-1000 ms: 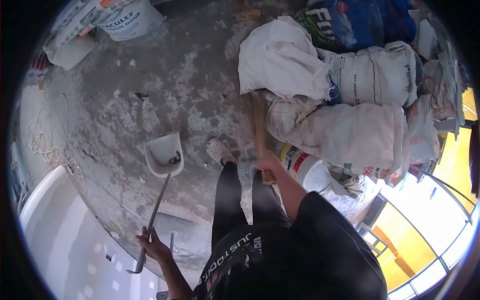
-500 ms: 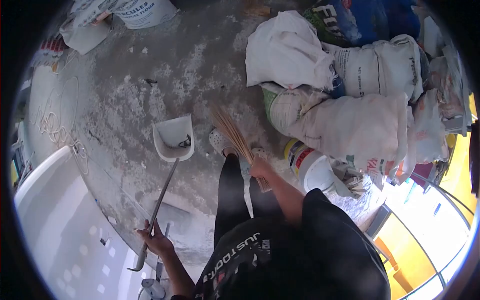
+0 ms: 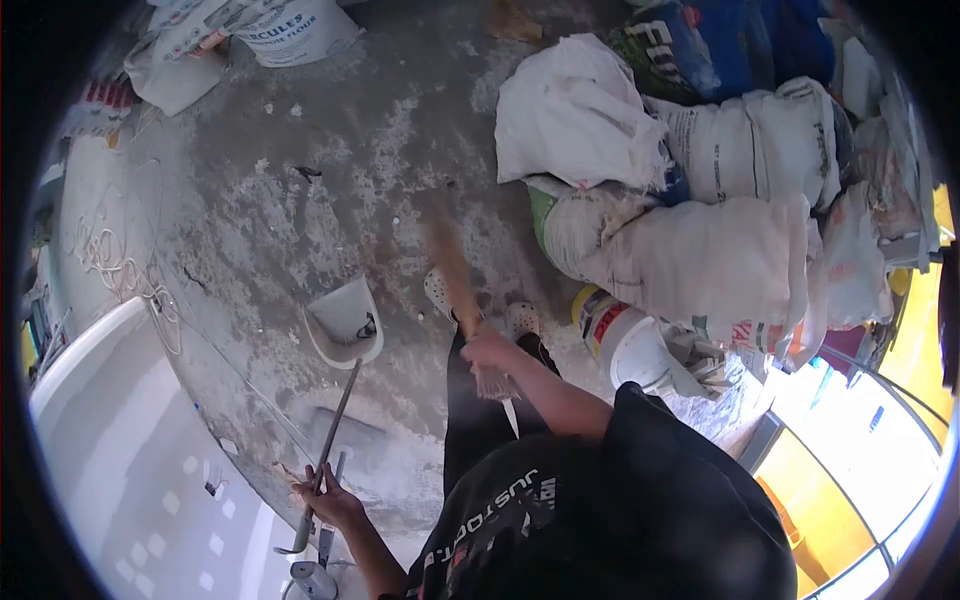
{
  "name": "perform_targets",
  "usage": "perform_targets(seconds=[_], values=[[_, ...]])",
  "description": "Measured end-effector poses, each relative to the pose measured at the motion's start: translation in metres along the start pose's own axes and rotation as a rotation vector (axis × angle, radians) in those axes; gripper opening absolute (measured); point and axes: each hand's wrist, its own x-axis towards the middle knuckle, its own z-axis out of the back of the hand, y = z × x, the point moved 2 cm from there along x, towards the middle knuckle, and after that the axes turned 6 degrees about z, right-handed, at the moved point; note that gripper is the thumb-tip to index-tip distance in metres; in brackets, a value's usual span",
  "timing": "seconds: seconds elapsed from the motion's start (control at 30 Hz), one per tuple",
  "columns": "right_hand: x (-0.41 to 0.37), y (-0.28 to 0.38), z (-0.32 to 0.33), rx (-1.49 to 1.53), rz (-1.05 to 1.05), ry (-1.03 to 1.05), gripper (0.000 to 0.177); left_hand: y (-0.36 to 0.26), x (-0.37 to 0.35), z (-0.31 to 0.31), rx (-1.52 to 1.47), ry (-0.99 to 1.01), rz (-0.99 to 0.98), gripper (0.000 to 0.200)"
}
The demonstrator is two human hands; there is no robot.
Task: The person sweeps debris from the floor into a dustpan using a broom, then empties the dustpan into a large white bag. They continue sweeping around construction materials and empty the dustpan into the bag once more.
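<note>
My left hand (image 3: 333, 500) is closed around the long grey handle of a dustpan. The white dustpan (image 3: 320, 322) lies flat on the dusty floor, with some dark debris inside. My right hand (image 3: 487, 350) grips a stick broom (image 3: 455, 268) near its lower, bundled end. The broom's tips are smeared by motion and point away from me, over my left shoe (image 3: 438, 292) and to the right of the dustpan.
Full sacks (image 3: 710, 260) are piled on the right, beside a white bucket (image 3: 630, 345). Flour bags (image 3: 290, 35) stand at the far left. A loose cord (image 3: 110, 255) lies near the white wall (image 3: 120, 420). Pale dust patches cover the concrete floor (image 3: 330, 210).
My right hand and the broom have moved left and toward me. The dustpan has shifted slightly nearer, and my left hand has moved a little to the right with its handle.
</note>
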Motion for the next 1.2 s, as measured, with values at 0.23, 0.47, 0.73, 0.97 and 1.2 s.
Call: perform_targets(seconds=[0.23,0.47,0.73,0.97,1.2], values=[[0.117,0.000,-0.022,-0.496,0.263,-0.117,0.031,-0.013,0.014,-0.044,0.161,0.074,-0.049,0.069],[0.051,0.112,0.006,-0.302,0.243,-0.100,0.039,-0.063,0.033,-0.084,0.100,0.105,-0.055,0.063],[0.006,0.146,0.239,-0.083,0.350,-0.367,0.095,-0.048,0.061,-0.193,0.082,0.282,-0.053,0.061],[0.131,0.208,0.405,0.105,0.315,-0.721,0.073,-0.005,0.071,-0.297,0.095,0.202,-0.028,0.065],[0.146,0.276,0.391,-0.047,0.287,-0.219,0.075,-0.018,0.045,-0.369,0.091,-0.017,0.198,0.050]])
